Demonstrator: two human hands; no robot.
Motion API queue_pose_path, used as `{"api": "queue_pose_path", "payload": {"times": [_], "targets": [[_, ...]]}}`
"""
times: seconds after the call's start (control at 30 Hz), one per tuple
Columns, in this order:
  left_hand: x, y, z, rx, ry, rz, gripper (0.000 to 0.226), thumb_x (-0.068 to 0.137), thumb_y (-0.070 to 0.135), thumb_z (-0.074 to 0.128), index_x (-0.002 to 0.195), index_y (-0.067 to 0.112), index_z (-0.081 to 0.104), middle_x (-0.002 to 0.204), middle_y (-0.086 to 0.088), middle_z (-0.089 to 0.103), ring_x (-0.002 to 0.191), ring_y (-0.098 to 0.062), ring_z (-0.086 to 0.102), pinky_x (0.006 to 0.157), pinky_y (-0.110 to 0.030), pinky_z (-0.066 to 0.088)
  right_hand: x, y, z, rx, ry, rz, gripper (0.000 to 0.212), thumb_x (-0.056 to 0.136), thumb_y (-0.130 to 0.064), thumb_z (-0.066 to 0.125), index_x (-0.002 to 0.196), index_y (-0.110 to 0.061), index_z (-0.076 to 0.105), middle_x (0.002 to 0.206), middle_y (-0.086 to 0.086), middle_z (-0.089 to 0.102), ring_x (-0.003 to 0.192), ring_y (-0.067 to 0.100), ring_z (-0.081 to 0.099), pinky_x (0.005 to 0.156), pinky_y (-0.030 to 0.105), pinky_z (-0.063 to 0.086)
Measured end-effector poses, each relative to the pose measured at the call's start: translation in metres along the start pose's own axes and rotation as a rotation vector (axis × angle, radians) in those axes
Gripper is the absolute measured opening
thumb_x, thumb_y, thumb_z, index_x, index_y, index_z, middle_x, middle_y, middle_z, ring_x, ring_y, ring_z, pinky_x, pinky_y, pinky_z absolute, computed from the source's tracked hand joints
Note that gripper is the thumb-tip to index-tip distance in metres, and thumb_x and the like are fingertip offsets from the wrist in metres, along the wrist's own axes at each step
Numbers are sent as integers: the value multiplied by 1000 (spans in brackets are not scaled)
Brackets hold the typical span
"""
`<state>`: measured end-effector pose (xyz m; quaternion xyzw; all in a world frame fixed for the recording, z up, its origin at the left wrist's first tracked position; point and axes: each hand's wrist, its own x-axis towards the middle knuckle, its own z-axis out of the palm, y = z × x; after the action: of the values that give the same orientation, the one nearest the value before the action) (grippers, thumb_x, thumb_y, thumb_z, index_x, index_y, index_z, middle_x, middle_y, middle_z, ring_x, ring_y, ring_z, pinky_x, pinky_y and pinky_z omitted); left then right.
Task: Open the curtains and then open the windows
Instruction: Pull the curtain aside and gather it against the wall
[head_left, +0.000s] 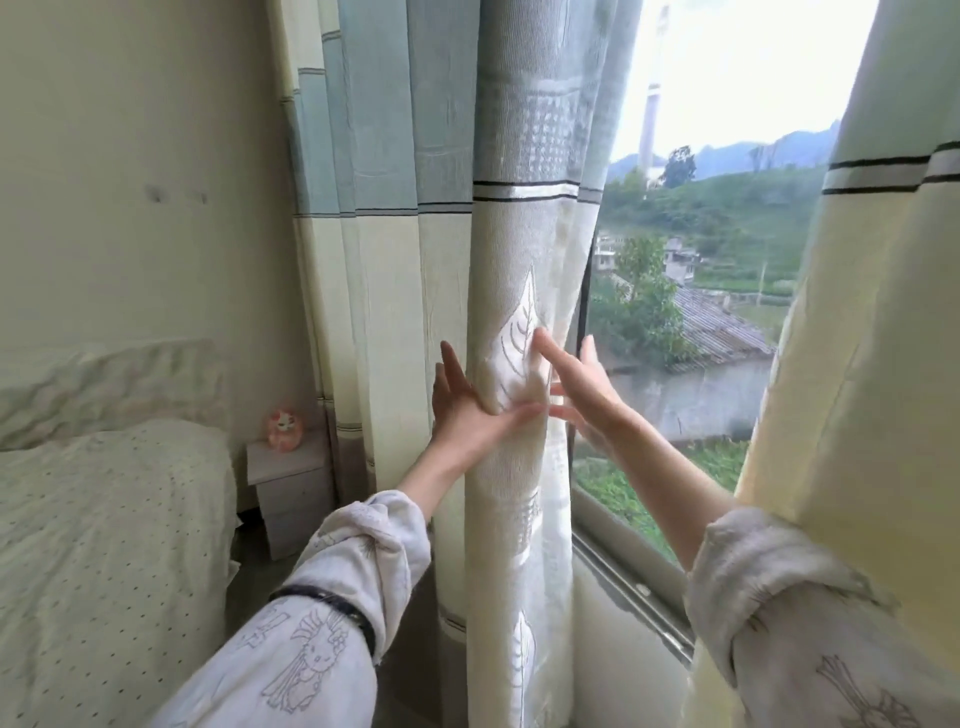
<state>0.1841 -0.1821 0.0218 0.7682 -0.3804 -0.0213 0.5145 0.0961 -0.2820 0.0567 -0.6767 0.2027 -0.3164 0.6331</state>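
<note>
Two rolled-up pale sleeves, printed with line drawings, fill the lower foreground; a dark band circles the left sleeve. Left hand presses against the left side of a gathered sheer curtain, fingers spread wide and straight, thumb laid across the fabric toward the right. Right hand meets the same gathered bunch from its right side, fingers likewise extended and splayed; neither hand is closed around the cloth, and the bunch stands between the two palms. Sheer fabric bears white leaf motifs and a dark horizontal stripe above the hands. Behind and to the left hangs the heavier left curtain, blue-grey above and cream below, drawn toward the wall. Right curtain, cream with a matching stripe, hangs at the frame's right edge, over the right sleeve. Between the two lies the exposed window, its pane showing trees, rooftops and hills; whether it is slid open cannot be told. Window frame runs along the sill below. At far left stand a bed and a small nightstand carrying a pink figurine.
</note>
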Motion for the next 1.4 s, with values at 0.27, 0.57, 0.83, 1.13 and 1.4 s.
{"api": "queue_pose_path", "payload": {"times": [0.27, 0.57, 0.83, 1.13, 1.4], "targets": [[101, -35, -24, -318, 149, -31, 79, 62, 25, 83, 128, 17, 41, 124, -1, 57, 107, -14, 58, 85, -26, 50, 97, -13, 57, -409, -1, -275, 37, 94, -40, 43, 86, -8, 60, 86, 5, 65, 85, 23, 59, 77, 35, 48], [185, -76, -54, -208, 365, -146, 39, 72, 29, 73, 103, 6, 64, 105, -12, 68, 99, -26, 64, 84, -33, 51, 205, 2, 85, -345, -18, -228, 110, 75, -62, 63, 151, -14, 0, 160, 12, 9, 147, 28, 11, 118, 50, 16], [284, -120, -101, -86, 488, 33, 49, 72, 32, 73, 111, 6, 60, 115, -6, 60, 112, -23, 56, 83, -24, 42, 316, 3, 158, -49, -212, -177, 102, 78, -59, 62, 151, -16, 4, 148, 2, 37, 136, 23, 39, 94, 32, 43], [412, -184, -168, -291, 422, 37, 75, 68, 28, 79, 127, 11, 35, 112, 4, 57, 97, -11, 55, 80, -19, 39, 442, 0, 262, 35, -284, -218, 58, 87, -51, 56, 129, -11, 52, 115, 9, 67, 99, 22, 68, 80, 34, 57], [521, -256, -215, -232, 422, 46, 54, 74, 23, 74, 121, 7, 54, 118, -7, 64, 108, -19, 59, 87, -23, 43, 546, 15, 351, 1, -196, -191, 30, 90, -42, 56, 82, -15, 64, 83, 5, 70, 71, 18, 69, 66, 32, 58]]}}
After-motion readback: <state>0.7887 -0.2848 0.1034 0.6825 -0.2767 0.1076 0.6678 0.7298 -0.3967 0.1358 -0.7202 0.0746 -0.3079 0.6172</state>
